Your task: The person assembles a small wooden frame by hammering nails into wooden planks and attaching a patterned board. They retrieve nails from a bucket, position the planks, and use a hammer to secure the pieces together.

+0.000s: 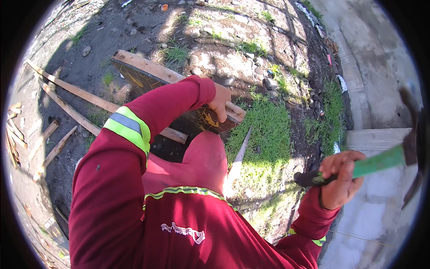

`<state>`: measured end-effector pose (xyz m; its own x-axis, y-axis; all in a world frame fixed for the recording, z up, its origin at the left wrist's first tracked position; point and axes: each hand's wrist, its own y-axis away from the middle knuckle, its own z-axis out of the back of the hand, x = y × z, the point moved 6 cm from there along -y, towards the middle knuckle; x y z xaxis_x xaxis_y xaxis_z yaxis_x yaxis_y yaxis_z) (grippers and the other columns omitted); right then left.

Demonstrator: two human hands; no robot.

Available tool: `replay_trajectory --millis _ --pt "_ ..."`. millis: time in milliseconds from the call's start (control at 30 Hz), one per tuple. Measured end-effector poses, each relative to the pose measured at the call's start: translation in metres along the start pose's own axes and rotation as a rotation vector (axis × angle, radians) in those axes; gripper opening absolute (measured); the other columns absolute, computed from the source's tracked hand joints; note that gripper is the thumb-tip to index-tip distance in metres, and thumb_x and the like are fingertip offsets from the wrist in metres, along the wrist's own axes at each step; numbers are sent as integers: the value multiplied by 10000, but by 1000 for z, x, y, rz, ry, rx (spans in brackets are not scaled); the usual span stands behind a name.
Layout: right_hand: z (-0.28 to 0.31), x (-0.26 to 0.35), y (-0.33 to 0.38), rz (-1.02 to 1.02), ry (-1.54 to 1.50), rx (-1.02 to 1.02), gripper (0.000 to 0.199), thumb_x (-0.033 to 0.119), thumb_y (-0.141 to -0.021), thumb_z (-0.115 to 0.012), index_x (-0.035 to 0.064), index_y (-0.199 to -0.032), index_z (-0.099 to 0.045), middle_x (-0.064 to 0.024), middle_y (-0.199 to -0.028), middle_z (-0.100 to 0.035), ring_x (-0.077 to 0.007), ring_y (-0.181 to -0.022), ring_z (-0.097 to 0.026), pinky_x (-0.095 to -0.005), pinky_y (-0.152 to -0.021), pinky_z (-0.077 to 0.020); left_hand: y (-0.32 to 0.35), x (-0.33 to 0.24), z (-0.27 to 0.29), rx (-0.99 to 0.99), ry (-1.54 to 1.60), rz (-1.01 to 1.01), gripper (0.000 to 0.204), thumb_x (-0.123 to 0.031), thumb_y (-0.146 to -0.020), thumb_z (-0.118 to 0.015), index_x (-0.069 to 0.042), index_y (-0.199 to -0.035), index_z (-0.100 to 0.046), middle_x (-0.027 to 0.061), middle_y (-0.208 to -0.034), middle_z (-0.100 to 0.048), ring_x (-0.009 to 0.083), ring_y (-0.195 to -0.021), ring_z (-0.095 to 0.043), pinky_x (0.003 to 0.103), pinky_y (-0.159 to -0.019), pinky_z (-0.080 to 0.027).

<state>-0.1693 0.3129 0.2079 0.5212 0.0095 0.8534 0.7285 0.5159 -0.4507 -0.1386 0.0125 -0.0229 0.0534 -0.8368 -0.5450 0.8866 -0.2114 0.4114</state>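
Note:
My left hand (219, 102) is closed over the top edge of a wooden formwork panel (148, 63), near the panel's right end. The panel stands on edge in front of my knee; its bare timber edge faces up and its dark face carries yellow marks. Out to the right, my right hand (341, 179) is wrapped round the handle of a hammer (378, 163), raised apart from the panel. The handle is green with a black grip end. Its dark, curved head lies at the picture's rim, partly blurred and cut off.
Long wooden strips (74, 89) lie on the dirt at left, with shorter wood scraps (45, 139) beyond them. Grass (264, 130) and stones (271, 84) cover the ground right of the panel. A concrete slab (376, 54) runs along the right side. A pointed wooden stake (241, 152) is beside my knee.

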Motion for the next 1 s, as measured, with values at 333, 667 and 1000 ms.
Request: replay_trajectory --millis 333,667,1000 --pt "-94 -64 44 -374 453 508 350 287 -877 -625 -54 -957 -622 -298 -803 -611 -401 -710 -615 -450 -643 -467 2 -2 -4 100 97 -31 522 -435 -598 -764 -27 -922 -724 161 -838 -704 312 -787 -668 430 -708 -503" --pt "-13 111 -25 675 -487 -144 264 196 -923 -478 144 -675 -407 44 -574 -406 -78 -485 -418 -252 -549 -347 -4 5 -6 66 59 -5 536 -444 -601 -767 -29 -938 -721 170 -863 -705 319 -801 -673 427 -713 -512" --pt "7 21 -5 56 -444 -3 202 202 -933 -563 17 -878 -502 -13 -648 -464 -116 -498 -467 -248 -452 -354 -7 3 -1 -1 35 -64 508 -430 -617 -760 -24 -919 -718 169 -843 -705 319 -770 -671 426 -696 -512"
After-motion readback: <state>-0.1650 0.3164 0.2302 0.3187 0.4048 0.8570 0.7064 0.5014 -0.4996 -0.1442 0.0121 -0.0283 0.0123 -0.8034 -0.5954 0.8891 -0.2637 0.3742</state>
